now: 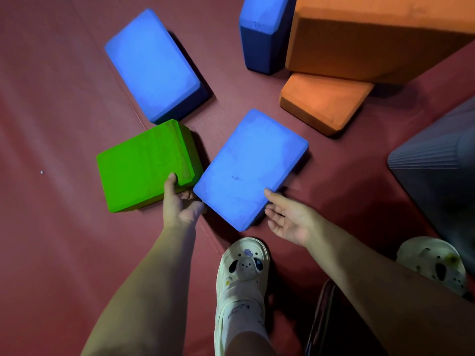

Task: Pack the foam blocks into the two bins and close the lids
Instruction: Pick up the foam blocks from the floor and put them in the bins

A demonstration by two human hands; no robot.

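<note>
A green foam block (144, 164) lies on the red mat. My left hand (180, 201) grips its near right corner, thumb on top and fingers under the edge. A blue foam block (250, 167) lies just right of it. My right hand (288, 217) holds that block's near right edge, thumb on its top corner and fingers below. A second blue block (154, 62) lies farther back. A third blue block (264, 32) stands on end at the top. Two orange blocks sit at the upper right, a small one (323, 101) and a big one (372, 39).
A grey ribbed bin (437, 170) stands at the right edge. My feet in white clogs (243, 268) stand on the red mat (56, 124), the other clog (434, 263) at the lower right. A dark object (323, 317) lies between them.
</note>
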